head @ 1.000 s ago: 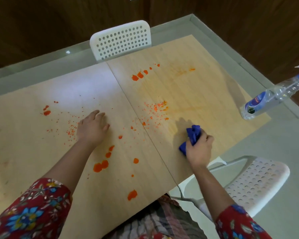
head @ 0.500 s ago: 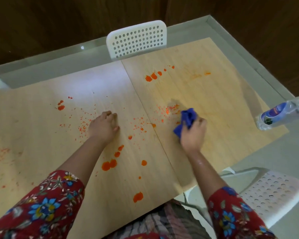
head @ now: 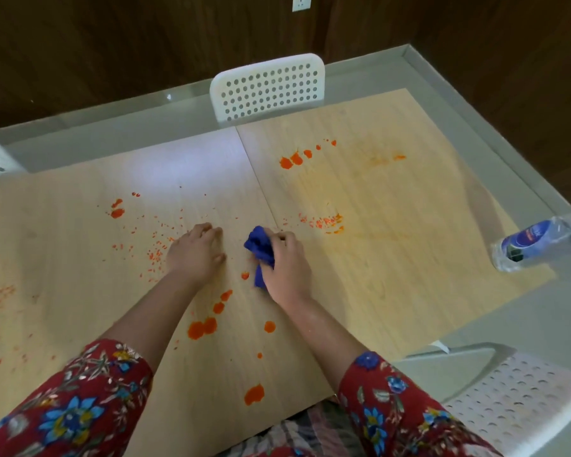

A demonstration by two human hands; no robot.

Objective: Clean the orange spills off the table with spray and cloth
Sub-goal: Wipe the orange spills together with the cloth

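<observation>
Observer: Grip status — what are you seeing?

Operator: I am watching the right hand [head: 285, 268] gripping the blue cloth [head: 259, 250], fingers curled round the bunched fabric and pressing it onto the table [head: 409, 258], at the seam running down its wooden top. The left hand [head: 195, 255] is lying palm-down just beside it, fingers slightly bent, tips resting on the wood, holding nothing.

Observer: Spills and spray?

Operator: Orange spills [head: 201, 328] are sitting in blobs between the forearms [head: 152, 311] and toward the near edge; fine specks are lying scattered left of the left hand, more blobs near the far white chair [head: 267, 87]. The spray bottle [head: 538, 242] is lying at the table's right edge — well apart from both hands.
</observation>
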